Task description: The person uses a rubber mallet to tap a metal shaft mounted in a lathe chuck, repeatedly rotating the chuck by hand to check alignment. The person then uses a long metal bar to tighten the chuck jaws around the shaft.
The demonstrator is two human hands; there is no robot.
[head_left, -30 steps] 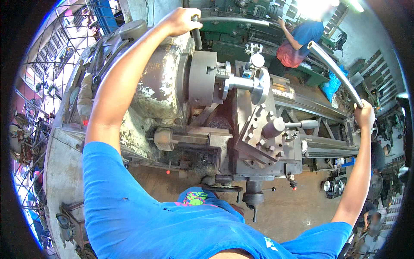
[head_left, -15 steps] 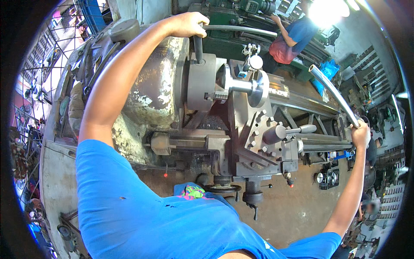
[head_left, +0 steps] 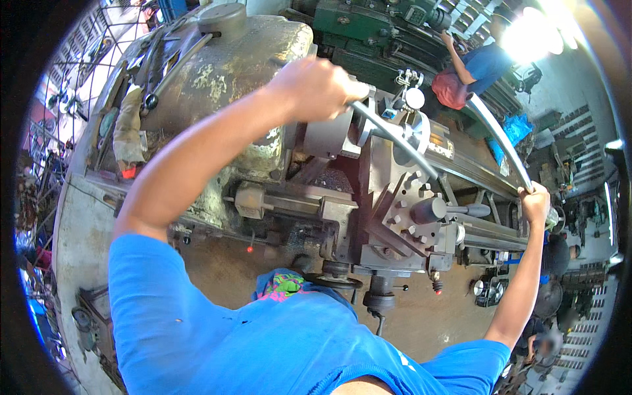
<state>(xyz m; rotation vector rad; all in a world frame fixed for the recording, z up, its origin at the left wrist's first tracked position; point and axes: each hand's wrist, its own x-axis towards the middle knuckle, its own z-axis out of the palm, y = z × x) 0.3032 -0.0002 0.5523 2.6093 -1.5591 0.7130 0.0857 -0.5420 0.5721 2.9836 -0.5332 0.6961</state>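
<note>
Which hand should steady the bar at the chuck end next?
Left, probably. The left hand has its grip closed on the steel bar right beside the chuck; the right hand is far out along the bed, holding the end of the long curved rod.

Bright blue short-sleeved shirt [head_left: 263,342], bare forearms, bare hands

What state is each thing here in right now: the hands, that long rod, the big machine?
Left hand: closed around one end of the rod.
Right hand: gripping the other end.
Long grey metal rod: held above the machine, off its bed.
Worn green-grey metal lathe: paint chipped.
Lathe tool post: handle pointing right.
</note>
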